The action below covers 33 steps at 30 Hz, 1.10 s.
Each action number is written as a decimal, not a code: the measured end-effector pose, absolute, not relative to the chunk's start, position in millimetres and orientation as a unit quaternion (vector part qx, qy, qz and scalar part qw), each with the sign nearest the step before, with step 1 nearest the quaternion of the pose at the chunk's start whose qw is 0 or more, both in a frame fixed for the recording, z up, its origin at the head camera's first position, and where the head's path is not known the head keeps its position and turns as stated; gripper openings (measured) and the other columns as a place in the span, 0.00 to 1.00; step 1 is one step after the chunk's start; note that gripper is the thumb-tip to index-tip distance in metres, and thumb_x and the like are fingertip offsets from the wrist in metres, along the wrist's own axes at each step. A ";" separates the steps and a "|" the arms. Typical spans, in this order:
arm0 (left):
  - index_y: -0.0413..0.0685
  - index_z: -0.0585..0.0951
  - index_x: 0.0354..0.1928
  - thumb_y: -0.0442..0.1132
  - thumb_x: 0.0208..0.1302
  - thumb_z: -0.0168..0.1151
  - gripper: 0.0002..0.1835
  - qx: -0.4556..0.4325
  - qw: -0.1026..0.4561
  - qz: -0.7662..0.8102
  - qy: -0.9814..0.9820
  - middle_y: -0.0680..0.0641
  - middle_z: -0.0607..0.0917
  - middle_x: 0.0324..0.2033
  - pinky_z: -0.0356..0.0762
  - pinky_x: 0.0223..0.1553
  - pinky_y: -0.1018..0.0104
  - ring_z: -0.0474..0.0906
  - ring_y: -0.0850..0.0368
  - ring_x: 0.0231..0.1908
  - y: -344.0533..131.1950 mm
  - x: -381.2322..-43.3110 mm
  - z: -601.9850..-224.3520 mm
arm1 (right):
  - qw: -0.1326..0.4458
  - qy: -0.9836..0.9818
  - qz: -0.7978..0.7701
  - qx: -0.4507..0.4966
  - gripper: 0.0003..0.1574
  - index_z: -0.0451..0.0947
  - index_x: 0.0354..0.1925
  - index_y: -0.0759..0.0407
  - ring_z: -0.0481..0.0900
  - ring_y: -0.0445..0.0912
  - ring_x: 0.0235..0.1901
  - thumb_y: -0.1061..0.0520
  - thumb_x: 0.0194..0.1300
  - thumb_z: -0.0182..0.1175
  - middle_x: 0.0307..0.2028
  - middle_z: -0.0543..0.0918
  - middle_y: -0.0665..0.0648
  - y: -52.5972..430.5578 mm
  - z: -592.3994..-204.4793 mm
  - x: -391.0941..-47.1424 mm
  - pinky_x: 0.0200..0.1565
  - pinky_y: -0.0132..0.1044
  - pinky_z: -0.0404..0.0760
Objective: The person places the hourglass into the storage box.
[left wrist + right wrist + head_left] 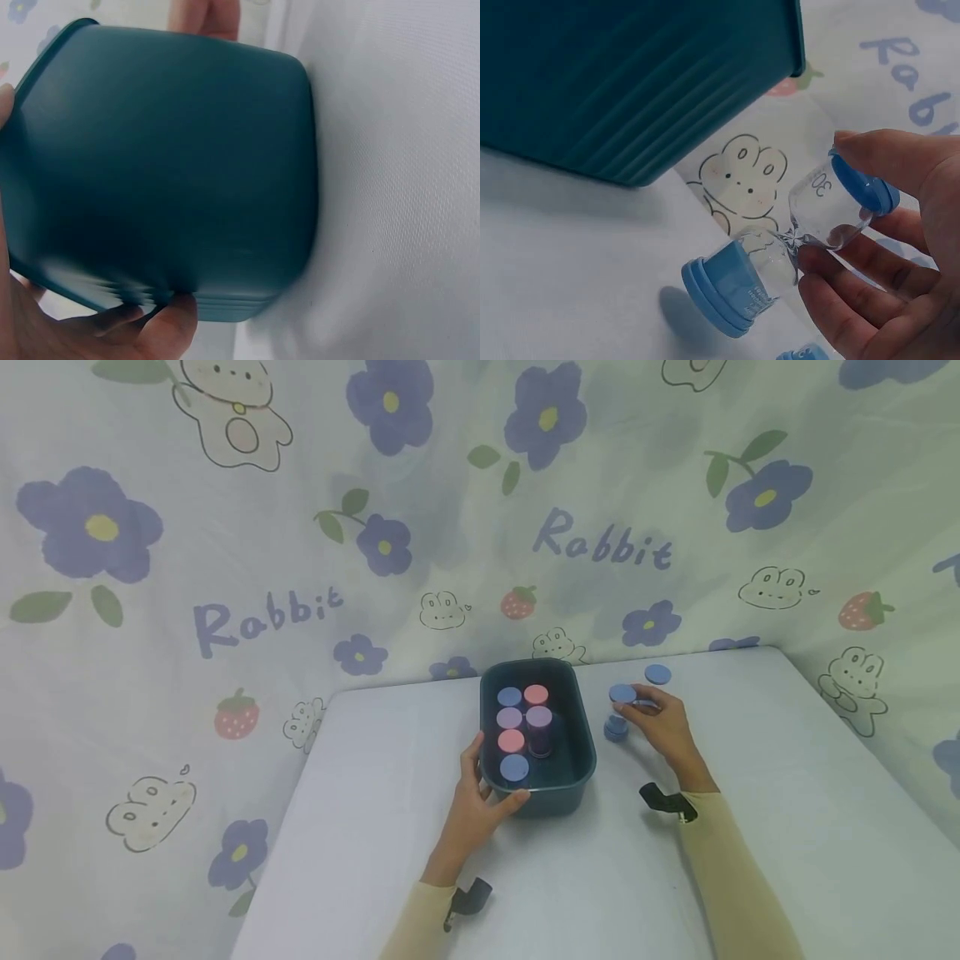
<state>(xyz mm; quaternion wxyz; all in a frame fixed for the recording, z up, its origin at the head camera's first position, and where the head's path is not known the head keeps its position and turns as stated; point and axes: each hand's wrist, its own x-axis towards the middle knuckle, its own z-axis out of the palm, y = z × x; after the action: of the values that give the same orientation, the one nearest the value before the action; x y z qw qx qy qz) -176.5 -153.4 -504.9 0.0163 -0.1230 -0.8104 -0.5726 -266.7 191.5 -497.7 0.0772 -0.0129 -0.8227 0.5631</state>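
Observation:
My right hand (662, 725) pinches a blue-capped sand timer (791, 236) by its upper cap, with other fingers along the glass. The timer tilts in the right wrist view; its glass is marked 30 and blue sand lies in the lower bulb. It is just right of a dark green plastic bin (562, 799). At the bin's near left corner my left hand (472, 806) grips the wall, thumb on the near rim and fingers along the left side. Inside stand several sand timers with blue, pink and purple caps, among them a purple-capped timer (539, 718).
Another blue-capped piece (657, 674) stands on the white table (390, 810) behind my right hand. A patterned cloth (450, 527) with rabbits and flowers hangs at the table's back edge.

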 end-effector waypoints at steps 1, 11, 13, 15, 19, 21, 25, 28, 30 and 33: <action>0.73 0.46 0.81 0.54 0.59 0.76 0.58 -0.122 0.016 -0.572 -0.811 0.53 0.52 0.83 0.65 0.72 0.38 0.50 0.39 0.82 -153.4 -176.4 -504.9 | 0.078 -0.822 0.563 -0.011 0.41 0.73 0.70 0.61 0.83 0.56 0.61 0.43 0.67 0.70 0.63 0.80 0.66 191.1 -496.1 -266.0 0.50 0.15 0.75; 0.72 0.45 0.81 0.54 0.59 0.76 0.58 -0.127 0.016 -0.569 -0.812 0.52 0.51 0.83 0.66 0.72 0.37 0.51 0.38 0.82 -153.9 -177.2 -505.5 | 0.078 -0.825 0.559 -0.010 0.40 0.74 0.69 0.59 0.83 0.57 0.61 0.41 0.67 0.69 0.62 0.79 0.64 183.4 -474.1 -257.2 0.61 0.44 0.83; 0.72 0.45 0.81 0.54 0.59 0.76 0.58 -0.126 0.016 -0.569 -0.813 0.52 0.51 0.83 0.66 0.72 0.37 0.51 0.38 0.82 -153.6 -176.9 -505.2 | 0.082 -0.824 0.561 -0.007 0.40 0.74 0.69 0.59 0.85 0.51 0.57 0.42 0.67 0.70 0.61 0.80 0.64 181.7 -470.1 -255.6 0.63 0.52 0.83; 0.73 0.45 0.81 0.54 0.59 0.76 0.57 -0.124 0.016 -0.570 -0.812 0.53 0.52 0.83 0.66 0.72 0.37 0.51 0.39 0.82 -153.2 -176.3 -504.5 | 0.086 -0.823 0.561 -0.001 0.39 0.74 0.69 0.59 0.85 0.42 0.52 0.42 0.67 0.70 0.60 0.80 0.63 180.2 -466.3 -253.9 0.63 0.55 0.83; 0.72 0.46 0.81 0.53 0.59 0.76 0.58 -0.123 0.019 -0.571 -0.811 0.52 0.52 0.83 0.66 0.72 0.36 0.50 0.38 0.82 -153.2 -175.9 -503.4 | 0.089 -0.823 0.561 0.005 0.38 0.75 0.68 0.57 0.82 0.28 0.45 0.43 0.67 0.70 0.59 0.81 0.62 176.8 -458.8 -250.4 0.61 0.46 0.84; 0.72 0.46 0.81 0.53 0.59 0.76 0.58 -0.124 0.020 -0.572 -0.810 0.52 0.52 0.83 0.66 0.72 0.36 0.50 0.37 0.82 -153.4 -176.2 -503.3 | 0.091 -0.823 0.561 0.008 0.38 0.75 0.68 0.57 0.81 0.26 0.44 0.43 0.67 0.70 0.59 0.82 0.61 174.6 -455.0 -248.6 0.60 0.43 0.84; 0.71 0.46 0.81 0.53 0.59 0.77 0.58 -0.124 0.019 -0.575 -0.808 0.52 0.52 0.83 0.66 0.72 0.35 0.50 0.37 0.82 -153.4 -176.5 -502.9 | 0.098 -0.823 0.559 0.004 0.38 0.75 0.68 0.57 0.81 0.26 0.43 0.43 0.67 0.70 0.59 0.82 0.62 171.0 -447.6 -244.4 0.63 0.52 0.84; 0.72 0.46 0.81 0.53 0.59 0.76 0.57 -0.123 0.018 -0.577 -0.807 0.53 0.52 0.83 0.65 0.72 0.35 0.50 0.38 0.82 -153.0 -176.5 -502.6 | 0.107 -0.822 0.560 0.002 0.37 0.75 0.68 0.57 0.81 0.26 0.43 0.43 0.67 0.70 0.58 0.82 0.63 169.6 -442.5 -240.7 0.64 0.56 0.83; 0.71 0.46 0.81 0.53 0.59 0.76 0.57 -0.123 0.018 -0.578 -0.807 0.53 0.53 0.83 0.65 0.72 0.35 0.50 0.38 0.82 -153.0 -176.4 -502.8 | 0.115 -0.821 0.560 0.005 0.37 0.75 0.68 0.57 0.81 0.26 0.43 0.44 0.68 0.70 0.58 0.83 0.62 168.8 -438.5 -237.8 0.64 0.50 0.84; 0.71 0.46 0.81 0.53 0.59 0.76 0.57 -0.122 0.017 -0.578 -0.807 0.53 0.53 0.83 0.65 0.72 0.35 0.50 0.38 0.82 -153.1 -176.0 -503.0 | 0.121 -0.815 0.566 0.012 0.36 0.76 0.68 0.57 0.83 0.27 0.44 0.45 0.68 0.70 0.56 0.84 0.59 167.4 -432.7 -233.7 0.59 0.34 0.83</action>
<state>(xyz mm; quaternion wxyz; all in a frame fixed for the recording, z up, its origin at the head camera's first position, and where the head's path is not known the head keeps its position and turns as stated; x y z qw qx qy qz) -176.0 -153.1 -503.0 0.0174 -0.1220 -0.8068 -0.5779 -233.7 167.4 -432.7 0.1214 0.0117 -0.8155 0.5658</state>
